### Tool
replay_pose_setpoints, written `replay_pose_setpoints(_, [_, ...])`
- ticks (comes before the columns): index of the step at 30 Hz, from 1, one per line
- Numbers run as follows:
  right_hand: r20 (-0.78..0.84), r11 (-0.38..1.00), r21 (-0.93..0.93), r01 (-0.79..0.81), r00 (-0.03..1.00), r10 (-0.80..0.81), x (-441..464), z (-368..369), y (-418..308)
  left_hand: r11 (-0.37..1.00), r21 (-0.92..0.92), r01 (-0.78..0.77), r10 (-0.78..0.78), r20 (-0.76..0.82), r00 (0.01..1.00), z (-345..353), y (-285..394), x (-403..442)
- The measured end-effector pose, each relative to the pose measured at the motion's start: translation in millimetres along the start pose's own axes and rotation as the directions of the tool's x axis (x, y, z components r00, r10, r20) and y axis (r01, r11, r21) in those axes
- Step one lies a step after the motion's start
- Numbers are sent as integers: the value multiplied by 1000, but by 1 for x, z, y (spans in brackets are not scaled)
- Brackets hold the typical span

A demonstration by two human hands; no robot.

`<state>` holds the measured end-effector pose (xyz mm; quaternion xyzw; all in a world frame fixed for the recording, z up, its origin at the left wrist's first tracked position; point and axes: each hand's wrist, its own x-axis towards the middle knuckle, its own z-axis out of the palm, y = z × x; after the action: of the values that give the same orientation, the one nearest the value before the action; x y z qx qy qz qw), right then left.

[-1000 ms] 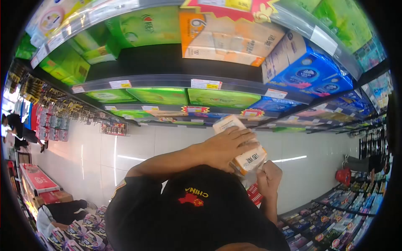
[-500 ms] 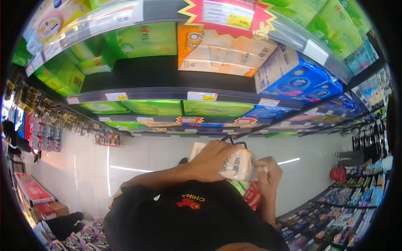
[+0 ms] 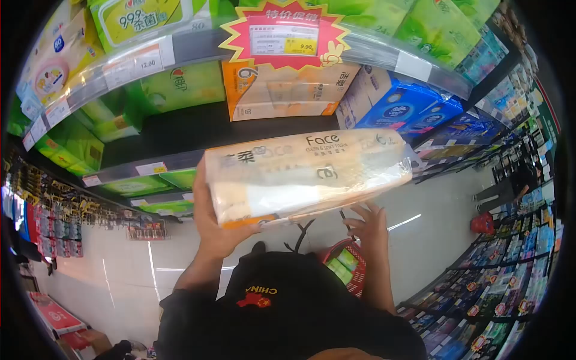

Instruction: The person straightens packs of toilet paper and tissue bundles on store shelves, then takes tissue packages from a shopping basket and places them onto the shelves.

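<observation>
A large cream and orange pack of facial tissue (image 3: 312, 174) in clear wrap is held up in front of the shelf. My left hand (image 3: 219, 231) grips its left end, thumb underneath. My right hand (image 3: 369, 231) is below the pack's right end, fingers apart, holding nothing. Beside my right forearm is a red shopping basket (image 3: 359, 279) with green packs (image 3: 343, 267) inside; whether it hangs or stands I cannot tell. Behind the held pack, a similar orange tissue pack (image 3: 288, 93) lies on the shelf.
The shelf (image 3: 174, 135) carries green tissue packs (image 3: 183, 90) at left and blue packs (image 3: 402, 111) at right. A red price sign (image 3: 285, 36) hangs from the shelf edge above. At far right a person (image 3: 510, 186) stands near a red basket (image 3: 482, 222). Pale tiled floor (image 3: 150, 264) lies below.
The tissue pack has been turned and raised from near my chest toward the shelf. My right hand has come off it and opened. My left hand has shifted to its left end.
</observation>
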<state>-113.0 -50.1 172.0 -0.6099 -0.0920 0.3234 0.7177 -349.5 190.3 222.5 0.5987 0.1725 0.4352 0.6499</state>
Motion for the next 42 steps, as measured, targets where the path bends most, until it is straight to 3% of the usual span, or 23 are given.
replay_pose_setpoints(3, [186, 969, 226, 102, 972, -146, 11, 31, -20, 962, 152, -227, 218, 75, 973, -15, -13, 6])
replay_pose_setpoints(4, [17, 956, 250, 155, 986, -165, 10, 45, -22, 936, 199, -292, 279, 88, 956, -15, -10, 11])
replay_pose_setpoints(6, [136, 952, 81, 296, 943, -305, 43, 15, 17, 864, 286, -415, 400, 112, 910, -11, 5, 23])
replay_pose_setpoints(8, [154, 936, 304, 180, 960, -235, 47, 18, 17, 772, 370, -517, 507, 132, 852, -7, 18, 30])
replay_pose_setpoints(11, [114, 819, 573, 32, 986, -119, 59, 32, 9, 872, 392, -293, 297, 52, 953, -18, 4, 33])
replay_pose_setpoints(12, [167, 836, 543, 82, 965, -203, 66, 33, 11, 837, 448, -313, 324, 53, 944, -18, 8, 36])
replay_pose_setpoints(13, [220, 847, 514, 134, 934, -282, 78, 31, 18, 973, 176, -149, 146, 33, 989, -14, 16, 40])
replay_pose_setpoints(14, [274, 852, 488, 187, 894, -354, 86, 31, 23, 984, -172, 46, -44, 11, 999, -5, 33, 47])
replay_pose_setpoints(15, [278, 832, 546, 104, 914, -296, 93, 32, 24, 866, -459, 197, -226, -10, 974, 4, 50, 53])
replay_pose_setpoints(16, [286, 801, 599, 20, 929, -237, 100, 35, 23, 865, -457, 208, -219, 29, 975, 2, 54, 59])
replay_pose_setpoints(19, [299, 766, 642, -28, 929, -217, 89, 73, -13, 968, -240, 77, -85, -25, 996, -10, 41, 67])
replay_pose_setpoints(20, [294, 785, 619, -9, 930, -222, 92, 80, -20, 990, 132, -54, 63, -69, 996, -14, 29, 70])
replay_pose_setpoints(24, [207, 813, 581, 49, 957, -205, 98, 99, -32, 766, 554, -325, 361, 48, 931, -17, 10, 81])
replay_pose_setpoints(27, [256, 819, 569, 80, 929, -269, 109, 97, -31, 698, 604, -385, 416, 96, 904, -15, 5, 90])
replay_pose_setpoints(30, [279, 873, 469, 133, 916, -289, 108, 94, -36, 742, 527, -415, 434, 94, 896, -17, -2, 94])
replay_pose_setpoints(32, [329, 895, 418, 156, 892, -309, 111, 86, -40, 802, 439, -405, 401, 107, 910, -17, -5, 92])
replay_pose_setpoints(37, [249, 976, 150, 156, 950, -190, 106, 84, -54, 872, 438, -217, 187, 112, 976, -26, -24, 104])
replay_pose_setpoints(42, [221, 989, 34, 143, 964, -147, 104, 86, -62, 700, 632, -332, 300, 161, 940, -15, -6, 116])
